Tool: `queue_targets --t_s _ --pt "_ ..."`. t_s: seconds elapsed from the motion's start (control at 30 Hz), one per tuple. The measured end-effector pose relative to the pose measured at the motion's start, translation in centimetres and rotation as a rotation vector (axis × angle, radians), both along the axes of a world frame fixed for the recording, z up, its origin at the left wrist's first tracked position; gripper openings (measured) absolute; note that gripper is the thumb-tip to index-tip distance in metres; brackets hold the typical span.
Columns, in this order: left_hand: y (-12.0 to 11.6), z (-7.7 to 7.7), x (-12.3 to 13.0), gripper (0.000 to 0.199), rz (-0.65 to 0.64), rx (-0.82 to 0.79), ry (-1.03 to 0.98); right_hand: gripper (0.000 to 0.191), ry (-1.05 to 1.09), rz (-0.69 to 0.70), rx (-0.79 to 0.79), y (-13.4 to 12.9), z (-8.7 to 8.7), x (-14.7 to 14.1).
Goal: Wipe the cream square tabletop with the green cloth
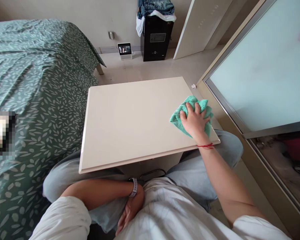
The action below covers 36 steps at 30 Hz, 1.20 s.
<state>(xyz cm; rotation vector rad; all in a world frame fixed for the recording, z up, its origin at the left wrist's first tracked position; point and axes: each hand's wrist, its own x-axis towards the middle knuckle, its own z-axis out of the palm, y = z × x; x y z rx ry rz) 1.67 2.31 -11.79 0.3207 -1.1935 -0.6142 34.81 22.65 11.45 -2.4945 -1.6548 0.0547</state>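
A pale rectangular tabletop (135,123) stands over my knees. On its right side lies a crumpled green cloth (177,116), partly over the right edge. My right hand (193,121) presses down on the cloth with its fingers spread, and a red string circles that wrist. My left hand (131,211) rests in my lap below the table's front edge, away from the cloth. Its fingers point down and lie partly against my shirt; nothing shows in them. A light watch (134,187) is on the left wrist.
A bed (57,76) with a green leaf-patterned cover stands at the left. Beyond the table are a small screen (125,50) and a black cabinet (156,38) with clothes on top. Frosted sliding panels (262,70) run along the right.
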Motion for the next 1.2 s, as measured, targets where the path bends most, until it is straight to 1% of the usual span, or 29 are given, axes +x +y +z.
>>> queue_targets --t_s 0.07,0.13,0.2,0.27,0.37,0.47,0.5,0.53,0.57,0.63,0.67,0.7,0.73,0.77,0.8,0.83,0.87,0.9,0.93,1.03,1.1,1.17,1.2 --pt "-0.1 -0.1 0.4 0.072 -0.009 -0.027 -0.007 0.077 0.034 0.075 0.029 0.0 -0.1 -2.4" --pt "0.1 0.0 0.4 0.076 -0.013 -0.006 0.012 0.075 0.071 0.193 0.05 0.0 0.0 -5.3" --pt "0.4 0.3 0.3 0.078 -0.029 0.032 0.044 0.075 0.106 0.321 0.044 0.2 0.4 -8.6" --pt "0.6 0.6 0.5 0.08 -0.03 0.043 0.041 0.076 0.139 0.438 0.007 0.2 1.2 -12.4" --pt "0.6 1.4 1.4 0.082 -0.007 -0.012 -0.051 0.078 0.179 0.595 -0.077 0.0 2.7 -18.4" --pt "0.8 2.2 2.0 0.083 0.096 -0.099 -0.209 0.08 0.216 0.765 -0.122 -0.7 3.6 -24.2" --pt "1.0 2.4 2.0 0.083 0.121 -0.101 -0.227 0.08 0.226 0.822 -0.121 -1.0 3.8 -25.9" --pt "1.2 2.6 1.8 0.082 0.119 -0.075 -0.202 0.08 0.232 0.883 -0.112 -1.3 3.8 -27.4" --pt "1.4 2.7 1.6 0.079 0.087 -0.032 -0.137 0.08 0.23 0.948 -0.102 -1.6 3.8 -28.7" --pt "1.6 2.5 1.0 0.073 -0.032 0.074 0.055 0.077 0.215 1.105 -0.078 -2.2 3.6 -30.6" --pt "1.5 2.3 0.8 0.071 -0.076 0.115 0.121 0.075 0.206 1.191 -0.071 -2.4 3.5 -31.1" --pt "1.3 1.9 0.7 0.071 -0.085 0.114 0.131 0.073 0.198 1.269 -0.067 -2.5 3.4 -31.3" --pt "1.0 1.5 0.6 0.072 -0.052 0.085 0.069 0.071 0.193 1.335 -0.067 -2.6 3.3 -31.2" --pt "0.5 1.0 0.7 0.075 0.016 0.0 -0.04 0.07 0.19 1.389 -0.07 -2.6 3.2 -30.8" --pt "0.0 0.6 0.8 0.078 0.095 -0.119 -0.17 0.07 0.187 1.428 -0.076 -2.5 3.2 -30.2" --pt "-0.4 0.2 0.9 0.081 0.18 -0.227 -0.296 0.07 0.181 1.454 -0.087 -2.3 3.2 -29.4" --pt "-0.7 0.0 1.1 0.084 0.232 -0.344 -0.373 0.07 0.169 1.462 -0.1 -2.1 3.2 -28.3" --pt "-0.9 -0.2 1.3 0.084 0.24 -0.312 -0.354 0.07 0.157 1.455 -0.112 -1.8 3.2 -27.2" --pt "-1.0 -0.2 1.4 0.082 0.227 -0.251 -0.289 0.07 0.144 1.432 -0.124 -1.5 3.3 -25.9" --pt "-0.3 0.4 1.8 0.076 0.031 -0.033 -0.12 0.073 0.13 1.299 -0.159 -0.3 3.2 -21.2" --pt "0.4 1.0 1.7 0.073 -0.085 0.005 0.013 0.074 0.148 1.184 -0.169 0.4 3.0 -17.4" --pt "1.0 1.6 1.0 0.071 -0.14 0.041 0.11 0.075 0.158 1.045 -0.166 0.8 2.7 -13.1" --pt "1.2 1.8 0.6 0.071 -0.139 0.062 0.145 0.075 0.152 0.971 -0.163 0.9 2.4 -10.8"
